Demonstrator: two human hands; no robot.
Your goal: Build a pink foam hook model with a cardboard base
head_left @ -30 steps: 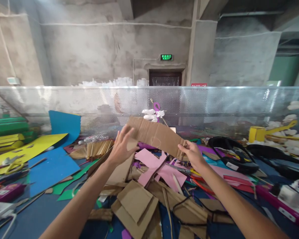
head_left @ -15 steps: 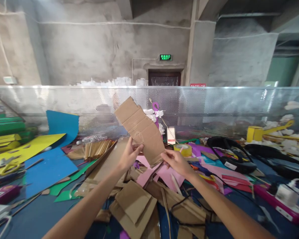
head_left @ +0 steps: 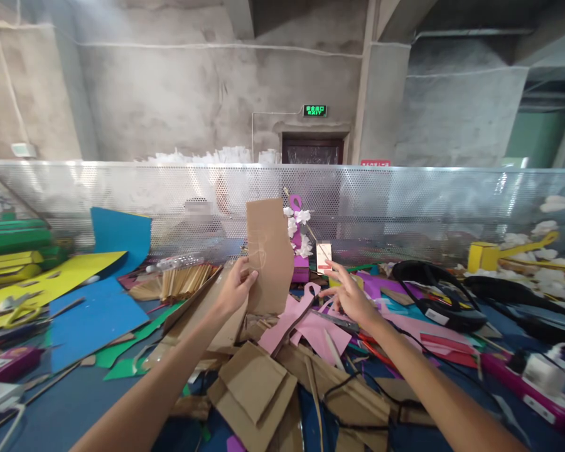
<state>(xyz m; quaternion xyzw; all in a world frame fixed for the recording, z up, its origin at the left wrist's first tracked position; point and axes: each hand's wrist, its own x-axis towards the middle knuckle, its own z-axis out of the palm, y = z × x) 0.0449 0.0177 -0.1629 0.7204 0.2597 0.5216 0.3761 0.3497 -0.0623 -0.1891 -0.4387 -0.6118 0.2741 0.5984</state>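
Note:
My left hand [head_left: 235,285] pinches a long brown cardboard strip [head_left: 268,254] by its left edge and holds it upright above the heap. My right hand [head_left: 351,295] hovers to the right of the strip with its fingers spread and nothing in it, over pink paper cut-outs [head_left: 306,323]. Below both hands lies a pile of brown cardboard pieces [head_left: 257,383].
Blue [head_left: 96,314] and yellow [head_left: 51,282] sheets lie at the left, with yellow scissors [head_left: 16,311]. A perforated metal screen [head_left: 405,201] runs across the back. Black cables [head_left: 433,292] and a pink power strip [head_left: 532,386] sit at the right. A purple stand with white flowers [head_left: 297,242] stands behind the strip.
The cardboard strip turned from lying level between both hands to standing upright. My right hand let go of it and opened; my left hand keeps hold.

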